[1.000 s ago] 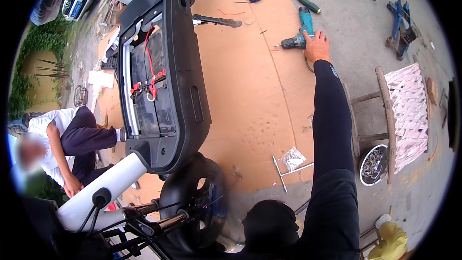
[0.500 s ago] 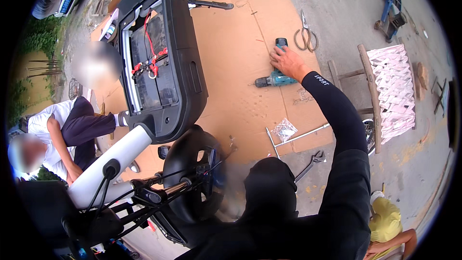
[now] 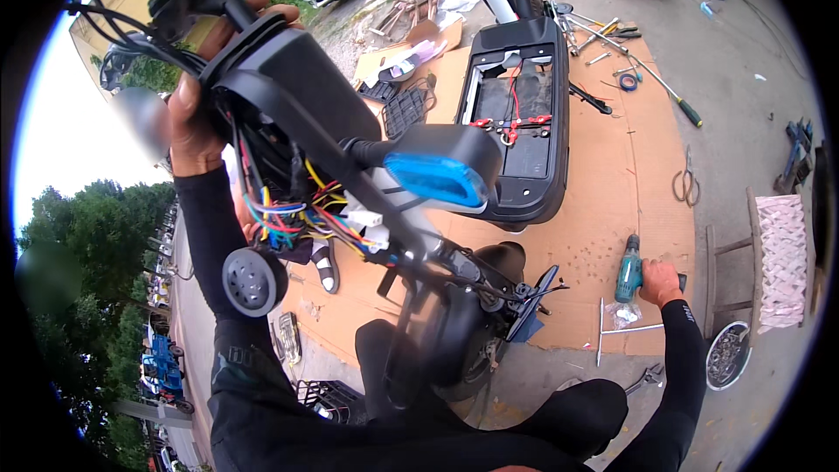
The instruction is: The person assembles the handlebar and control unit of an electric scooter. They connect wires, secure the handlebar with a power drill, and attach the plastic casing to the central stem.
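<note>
A teal and black pistol-shaped power drill [image 3: 628, 278] is held low over a large flat sheet of brown cardboard [image 3: 599, 192] on the ground, at the person's right, its dark chuck pointing away from the person. The right hand [image 3: 662, 282] is closed around its handle; whether the drill touches the cardboard, I cannot tell. The left hand [image 3: 194, 122] is raised and wrapped around an angular black plastic housing [image 3: 306, 79] at the front of a two-wheeled vehicle, the thumb on the near side and the fingers bent over the far side. Beneath the housing hang loose, many-coloured wires [image 3: 293, 217], a round dark perforated disc [image 3: 251, 282] and, to the right, a black lamp with a blue oval lens [image 3: 437, 178].

Just beside the drill lie a small clear plastic bag [image 3: 623, 315] and a silver T-shaped metal wrench [image 3: 600, 332]. Farther up the cardboard are dark-handled metal scissors [image 3: 686, 187] and a blue ring of tape [image 3: 627, 81]. The vehicle's long black open-topped body [image 3: 552, 166] shows red leads inside. Right of the drill stands a wooden stool with a pale pink woven seat [image 3: 781, 262], near a round bowl of small metal parts [image 3: 718, 387].
</note>
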`<action>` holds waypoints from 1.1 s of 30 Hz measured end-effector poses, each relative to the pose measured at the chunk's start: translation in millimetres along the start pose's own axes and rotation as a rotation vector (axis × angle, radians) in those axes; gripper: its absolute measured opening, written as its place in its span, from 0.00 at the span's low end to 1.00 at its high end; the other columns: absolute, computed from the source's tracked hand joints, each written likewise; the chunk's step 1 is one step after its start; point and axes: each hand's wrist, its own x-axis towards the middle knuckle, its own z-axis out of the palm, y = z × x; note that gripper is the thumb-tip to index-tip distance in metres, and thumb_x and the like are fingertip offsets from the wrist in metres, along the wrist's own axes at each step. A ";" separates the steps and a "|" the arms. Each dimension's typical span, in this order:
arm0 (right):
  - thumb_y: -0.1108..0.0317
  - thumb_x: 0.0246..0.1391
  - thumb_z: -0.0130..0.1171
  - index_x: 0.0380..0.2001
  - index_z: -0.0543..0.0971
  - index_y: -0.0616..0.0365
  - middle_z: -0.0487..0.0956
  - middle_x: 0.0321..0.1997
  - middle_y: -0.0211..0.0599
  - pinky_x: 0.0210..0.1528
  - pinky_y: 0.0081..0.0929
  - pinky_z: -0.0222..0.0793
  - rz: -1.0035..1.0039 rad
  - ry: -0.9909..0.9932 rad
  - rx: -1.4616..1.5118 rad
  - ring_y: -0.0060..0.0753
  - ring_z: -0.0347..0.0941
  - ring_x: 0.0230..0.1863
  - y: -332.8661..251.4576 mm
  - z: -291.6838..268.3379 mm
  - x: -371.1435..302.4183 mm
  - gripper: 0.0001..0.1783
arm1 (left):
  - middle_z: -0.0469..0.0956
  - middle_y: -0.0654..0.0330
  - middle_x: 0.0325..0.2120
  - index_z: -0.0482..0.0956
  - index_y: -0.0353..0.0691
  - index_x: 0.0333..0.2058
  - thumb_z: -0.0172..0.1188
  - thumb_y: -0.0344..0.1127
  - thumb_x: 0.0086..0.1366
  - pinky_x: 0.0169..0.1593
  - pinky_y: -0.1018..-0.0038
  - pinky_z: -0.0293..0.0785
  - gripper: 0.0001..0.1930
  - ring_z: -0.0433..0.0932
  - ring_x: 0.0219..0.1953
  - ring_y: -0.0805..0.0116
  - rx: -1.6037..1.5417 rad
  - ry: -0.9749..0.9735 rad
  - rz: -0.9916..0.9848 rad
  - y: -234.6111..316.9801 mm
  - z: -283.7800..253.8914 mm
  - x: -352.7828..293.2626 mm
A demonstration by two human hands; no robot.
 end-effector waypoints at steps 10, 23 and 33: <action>0.73 0.50 0.64 0.47 0.80 0.65 0.83 0.36 0.36 0.43 0.32 0.76 0.509 0.658 1.167 0.33 0.80 0.36 -192.2 -168.7 -269.5 0.19 | 0.73 0.48 0.62 0.64 0.31 0.67 0.59 0.60 0.70 0.66 0.71 0.71 0.41 0.76 0.61 0.65 0.055 -0.281 0.042 -10.4 -42.2 6.5; 0.69 0.60 0.63 0.53 0.76 0.65 0.79 0.35 0.34 0.41 0.27 0.73 0.259 1.022 1.377 0.27 0.77 0.34 -507.7 -379.1 -300.7 0.19 | 0.74 0.49 0.60 0.70 0.33 0.65 0.52 0.76 0.66 0.68 0.66 0.59 0.49 0.67 0.66 0.59 0.053 -0.240 0.172 -10.3 -27.7 6.6; 0.72 0.62 0.64 0.46 0.80 0.63 0.81 0.37 0.31 0.36 0.25 0.73 0.039 1.036 1.238 0.24 0.78 0.31 -526.7 -380.6 -168.9 0.10 | 0.81 0.41 0.48 0.78 0.32 0.58 0.56 0.73 0.65 0.58 0.64 0.72 0.45 0.80 0.52 0.51 0.107 -0.107 0.332 -28.9 -24.4 21.8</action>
